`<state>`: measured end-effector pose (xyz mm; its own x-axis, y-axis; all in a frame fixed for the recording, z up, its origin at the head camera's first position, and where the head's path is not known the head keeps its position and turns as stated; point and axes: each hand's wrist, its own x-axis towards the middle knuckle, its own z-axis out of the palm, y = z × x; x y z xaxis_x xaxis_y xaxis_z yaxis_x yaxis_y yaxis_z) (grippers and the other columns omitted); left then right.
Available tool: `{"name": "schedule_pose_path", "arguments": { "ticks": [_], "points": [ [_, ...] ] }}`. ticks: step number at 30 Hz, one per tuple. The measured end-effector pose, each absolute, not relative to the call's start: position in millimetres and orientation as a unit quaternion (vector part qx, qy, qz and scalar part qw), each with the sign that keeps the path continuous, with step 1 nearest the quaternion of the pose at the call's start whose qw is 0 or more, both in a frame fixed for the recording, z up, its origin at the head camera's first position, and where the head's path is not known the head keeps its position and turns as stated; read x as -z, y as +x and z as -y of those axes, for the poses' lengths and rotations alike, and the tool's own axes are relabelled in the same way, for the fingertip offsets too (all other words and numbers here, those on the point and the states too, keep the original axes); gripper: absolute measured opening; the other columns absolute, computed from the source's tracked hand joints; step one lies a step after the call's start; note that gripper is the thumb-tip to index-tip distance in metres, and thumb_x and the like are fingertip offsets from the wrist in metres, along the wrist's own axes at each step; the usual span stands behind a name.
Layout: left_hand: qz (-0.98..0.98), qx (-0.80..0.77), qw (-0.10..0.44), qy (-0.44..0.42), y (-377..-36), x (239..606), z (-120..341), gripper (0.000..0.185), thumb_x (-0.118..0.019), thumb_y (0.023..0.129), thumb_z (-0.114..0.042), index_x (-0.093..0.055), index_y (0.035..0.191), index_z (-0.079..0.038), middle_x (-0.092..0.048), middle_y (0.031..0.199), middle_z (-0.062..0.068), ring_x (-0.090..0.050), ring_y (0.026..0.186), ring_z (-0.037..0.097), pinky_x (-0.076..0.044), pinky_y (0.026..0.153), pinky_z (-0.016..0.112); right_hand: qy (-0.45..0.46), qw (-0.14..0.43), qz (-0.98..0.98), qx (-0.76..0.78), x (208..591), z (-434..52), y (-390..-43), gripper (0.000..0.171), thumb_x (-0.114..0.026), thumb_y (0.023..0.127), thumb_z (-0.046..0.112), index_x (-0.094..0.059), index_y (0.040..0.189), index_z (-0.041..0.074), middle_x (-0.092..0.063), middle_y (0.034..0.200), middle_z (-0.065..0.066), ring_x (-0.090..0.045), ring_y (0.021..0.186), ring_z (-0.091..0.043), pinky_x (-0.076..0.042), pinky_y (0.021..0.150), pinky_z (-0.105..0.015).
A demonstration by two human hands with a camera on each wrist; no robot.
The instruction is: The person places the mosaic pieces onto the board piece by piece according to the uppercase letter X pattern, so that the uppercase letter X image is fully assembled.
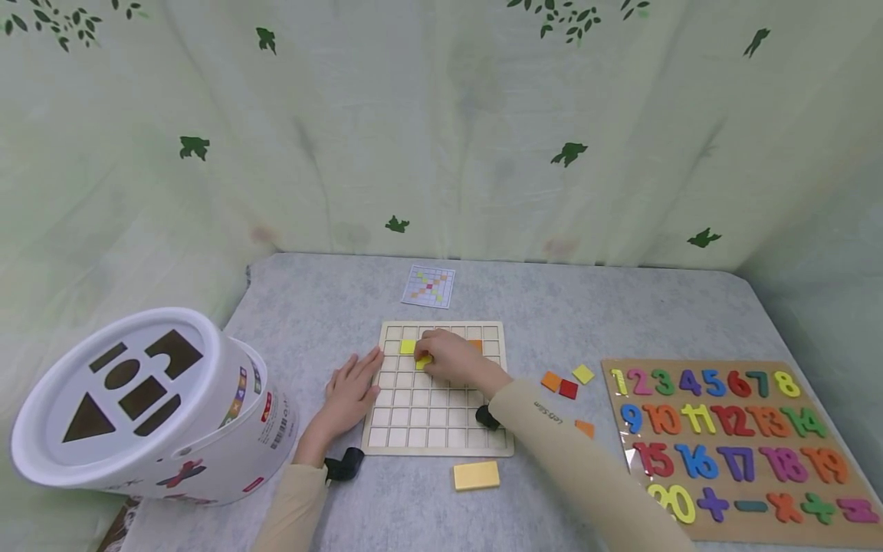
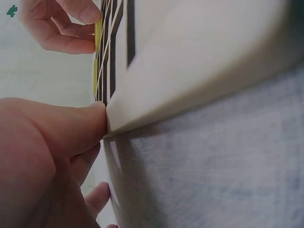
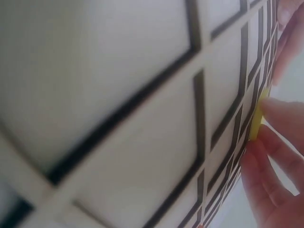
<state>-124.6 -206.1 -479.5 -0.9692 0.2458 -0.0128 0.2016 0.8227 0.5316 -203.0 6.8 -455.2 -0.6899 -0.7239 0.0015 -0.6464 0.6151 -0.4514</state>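
Note:
A wooden grid board (image 1: pixel 400 438) lies on the table. My right hand (image 1: pixel 451 358) is over its upper part and pinches a yellow square tile (image 1: pixel 422 363) between thumb and fingers. In the right wrist view that yellow tile (image 3: pixel 258 116) stands close against the grid. Another yellow tile (image 1: pixel 408 346) sits in a cell up and to the left. An orange tile (image 1: pixel 476 346) shows past my right hand, partly covered. My left hand (image 1: pixel 350 391) rests at the board's left edge with fingers extended; the left wrist view shows its thumb (image 2: pixel 78 124) touching the rim.
A pattern card (image 1: pixel 429 287) lies behind the board. Loose orange (image 1: pixel 550 381), red (image 1: pixel 569 389) and yellow (image 1: pixel 582 374) tiles lie right of it, another orange tile (image 1: pixel 585 428) nearer. A pale yellow block (image 1: pixel 476 475) is in front. Left stands a shape-sorter bucket (image 1: pixel 228 460); right, a number board (image 1: pixel 690 399).

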Motion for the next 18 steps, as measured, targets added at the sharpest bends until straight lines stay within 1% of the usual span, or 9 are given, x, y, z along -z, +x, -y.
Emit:
{"name": "schedule_pose_path", "arguments": {
  "ticks": [5, 11, 15, 18],
  "points": [
    [-0.955, -0.271, 0.043, 0.116, -123.6, 477.9, 206.4, 0.054, -0.048, 0.092, -0.010, -0.028, 0.142, -0.006, -0.022, 0.147, 0.010, -0.009, 0.131, 0.041, -0.003, 0.096, 0.064, -0.378, 0.087, -0.901, 0.195, 454.9, -4.6, -200.8, 0.015, -0.065, 0.083, 0.014, -0.066, 0.098, 0.016, -0.058, 0.096, 0.007, -0.052, 0.089, -0.008, -0.043, 0.079, -0.023],
    [-0.955, -0.271, 0.044, 0.113, -123.8, 477.5, 207.4, 0.053, -0.047, 0.093, -0.011, -0.027, 0.142, -0.006, -0.021, 0.147, 0.010, -0.008, 0.131, 0.041, -0.002, 0.096, 0.064, -0.385, 0.090, -0.897, 0.200, 453.9, -3.7, -200.3, 0.019, -0.065, 0.083, 0.015, -0.065, 0.102, 0.014, -0.058, 0.103, 0.005, -0.052, 0.095, -0.009, -0.041, 0.084, -0.024],
    [-0.955, -0.270, 0.044, 0.116, -124.6, 478.7, 207.2, 0.053, -0.047, 0.093, -0.012, -0.027, 0.142, -0.007, -0.021, 0.147, 0.009, -0.008, 0.132, 0.040, -0.002, 0.097, 0.063, -0.373, 0.097, -0.895, 0.224, 450.1, -10.2, -200.3, 0.021, -0.061, 0.085, 0.009, -0.065, 0.105, 0.013, -0.059, 0.103, 0.004, -0.053, 0.097, -0.010, -0.042, 0.084, -0.024],
    [-0.953, -0.275, 0.043, 0.117, -124.3, 479.1, 206.9, 0.054, -0.048, 0.092, -0.011, -0.027, 0.142, -0.006, -0.021, 0.147, 0.009, -0.008, 0.132, 0.040, -0.002, 0.097, 0.063, -0.352, 0.099, -0.895, 0.257, 444.9, -24.7, -199.9, 0.022, -0.056, 0.085, 0.006, -0.066, 0.104, 0.012, -0.059, 0.101, 0.004, -0.053, 0.094, -0.011, -0.043, 0.080, -0.025]
  ]
}}
